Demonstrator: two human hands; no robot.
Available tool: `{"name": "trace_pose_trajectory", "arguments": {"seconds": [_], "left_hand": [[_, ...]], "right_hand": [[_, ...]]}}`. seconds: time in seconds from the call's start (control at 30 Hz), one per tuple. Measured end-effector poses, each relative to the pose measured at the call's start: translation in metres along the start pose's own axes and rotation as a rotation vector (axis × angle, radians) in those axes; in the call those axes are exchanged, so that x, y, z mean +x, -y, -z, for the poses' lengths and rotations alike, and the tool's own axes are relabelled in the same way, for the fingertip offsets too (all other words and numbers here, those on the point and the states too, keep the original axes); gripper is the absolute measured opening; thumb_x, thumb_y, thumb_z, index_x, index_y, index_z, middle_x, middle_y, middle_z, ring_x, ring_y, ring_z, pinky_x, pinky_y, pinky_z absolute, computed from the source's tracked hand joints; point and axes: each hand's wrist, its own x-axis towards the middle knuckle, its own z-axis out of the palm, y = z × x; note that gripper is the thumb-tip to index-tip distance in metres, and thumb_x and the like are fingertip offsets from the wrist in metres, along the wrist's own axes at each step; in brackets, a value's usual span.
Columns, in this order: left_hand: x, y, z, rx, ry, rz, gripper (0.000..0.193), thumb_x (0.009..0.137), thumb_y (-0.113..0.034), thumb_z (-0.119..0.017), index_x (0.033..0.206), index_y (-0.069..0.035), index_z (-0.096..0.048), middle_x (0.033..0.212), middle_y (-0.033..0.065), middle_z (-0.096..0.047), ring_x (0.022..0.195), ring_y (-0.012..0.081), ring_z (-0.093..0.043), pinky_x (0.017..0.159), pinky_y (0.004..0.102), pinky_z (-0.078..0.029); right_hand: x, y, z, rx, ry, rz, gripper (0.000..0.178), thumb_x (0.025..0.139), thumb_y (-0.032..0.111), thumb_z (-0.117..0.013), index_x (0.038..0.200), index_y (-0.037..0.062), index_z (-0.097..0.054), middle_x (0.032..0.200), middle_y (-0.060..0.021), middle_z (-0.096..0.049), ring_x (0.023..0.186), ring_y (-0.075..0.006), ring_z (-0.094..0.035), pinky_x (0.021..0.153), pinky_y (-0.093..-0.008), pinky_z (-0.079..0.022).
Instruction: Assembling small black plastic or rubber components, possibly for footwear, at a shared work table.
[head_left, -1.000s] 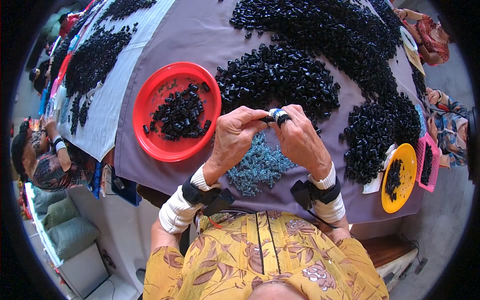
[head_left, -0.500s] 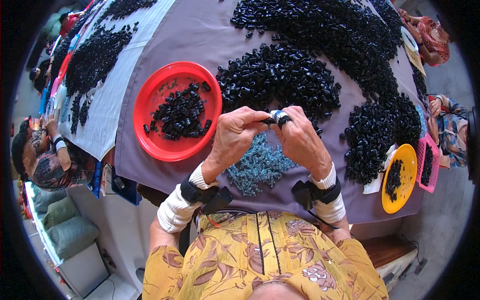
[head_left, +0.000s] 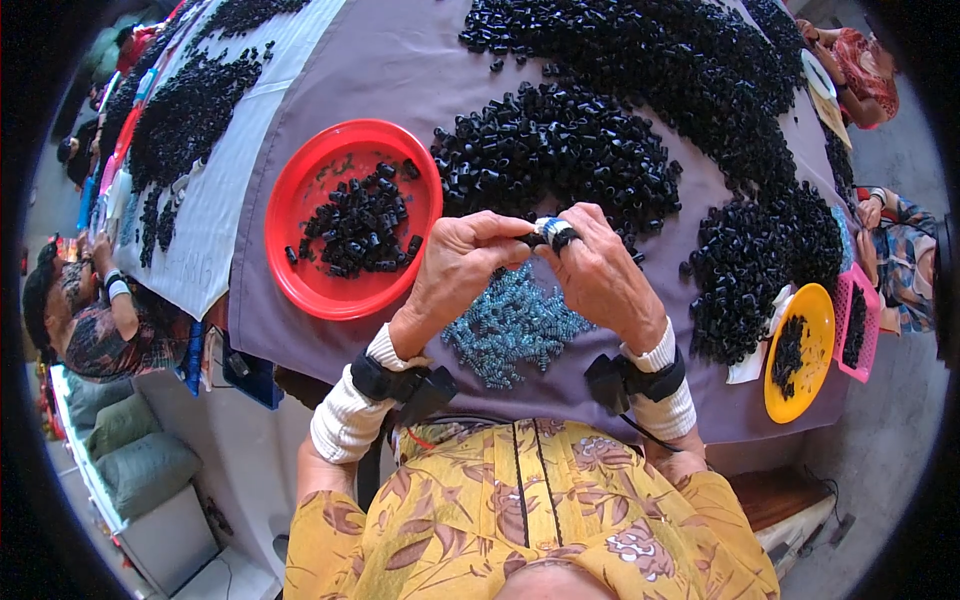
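Observation:
My left hand (head_left: 452, 268) and my right hand (head_left: 602, 272) meet over the near part of the table. Both are closed, pinching a small black plastic piece (head_left: 527, 239) between their fingertips. White and blue wrapping with a black band (head_left: 552, 232) covers a finger of my right hand. Just below my fingers lies a heap of small translucent blue springs (head_left: 515, 325). Beyond them spreads a pile of short black plastic cylinders (head_left: 560, 145). To the left, a red round tray (head_left: 283, 255) holds more black pieces.
More black pieces (head_left: 745, 270) cover the table at the right and far side. A yellow plate (head_left: 822, 345) and a pink basket (head_left: 868, 370) stand at the right edge. Co-workers sit along the left (head_left: 125, 310) and right (head_left: 905, 265) sides.
Both hands stay together on the black piece, with only a slight shift of the fingers and forearms. The whole view has moved a little.

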Motion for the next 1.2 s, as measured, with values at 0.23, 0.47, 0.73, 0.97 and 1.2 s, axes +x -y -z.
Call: {"name": "trace_pose_trajectory", "arguments": {"seconds": [0.23,0.47,0.73,0.97,1.2], "left_hand": [[0.003,0.004,0.003,0.062,0.033,-0.071,0.022,0.075,0.008,-0.062,0.095,0.002,-0.068,0.081,0.0039,-0.063,0.073,0.0088,-0.058,0.066,0.0210,-0.048],[0.002,0.005,-0.002,0.210,-0.029,-0.206,0.025,0.074,0.010,-0.062,0.097,0.001,-0.067,0.084,0.0051,-0.064,0.076,0.0096,-0.059,0.067,0.0213,-0.048],[0.003,0.000,-0.008,-0.175,-0.044,0.141,0.022,0.083,-0.007,-0.064,0.103,0.003,-0.064,0.085,0.0073,-0.066,0.074,0.0101,-0.061,0.066,0.0220,-0.050],[0.004,0.008,-0.007,-0.397,-0.039,0.241,0.022,0.086,-0.008,-0.061,0.103,0.004,-0.063,0.091,0.0090,-0.066,0.080,0.0153,-0.064,0.074,0.0273,-0.052],[0.004,0.005,-0.013,-0.545,-0.009,0.234,0.022,0.088,-0.009,-0.058,0.105,0.005,-0.061,0.095,0.0094,-0.065,0.084,0.0157,-0.063,0.079,0.0290,-0.051]], "right_hand": [[0.001,-0.001,0.000,0.063,0.007,-0.003,0.009,0.075,0.001,-0.060,0.079,-0.0013,-0.052,0.072,-0.0130,-0.052,0.073,-0.0301,-0.053,0.075,-0.0383,-0.042],[-0.001,-0.002,-0.005,0.116,-0.035,-0.053,0.008,0.077,0.000,-0.060,0.079,-0.0006,-0.052,0.070,-0.0138,-0.052,0.071,-0.0315,-0.054,0.073,-0.0389,-0.041],[0.005,-0.002,0.006,-0.045,-0.112,-0.068,0.012,0.076,0.003,-0.060,0.086,-0.0011,-0.058,0.075,-0.0116,-0.056,0.076,-0.0268,-0.055,0.082,-0.0403,-0.037],[0.010,0.009,0.009,-0.118,-0.058,-0.069,0.015,0.074,0.008,-0.062,0.086,-0.0007,-0.060,0.079,-0.0110,-0.057,0.079,-0.0254,-0.055,0.086,-0.0406,-0.035],[0.010,0.006,-0.006,-0.212,-0.129,-0.090,0.021,0.073,0.015,-0.064,0.085,-0.0019,-0.060,0.076,-0.0123,-0.057,0.078,-0.0276,-0.055,0.087,-0.0404,-0.035]]}}
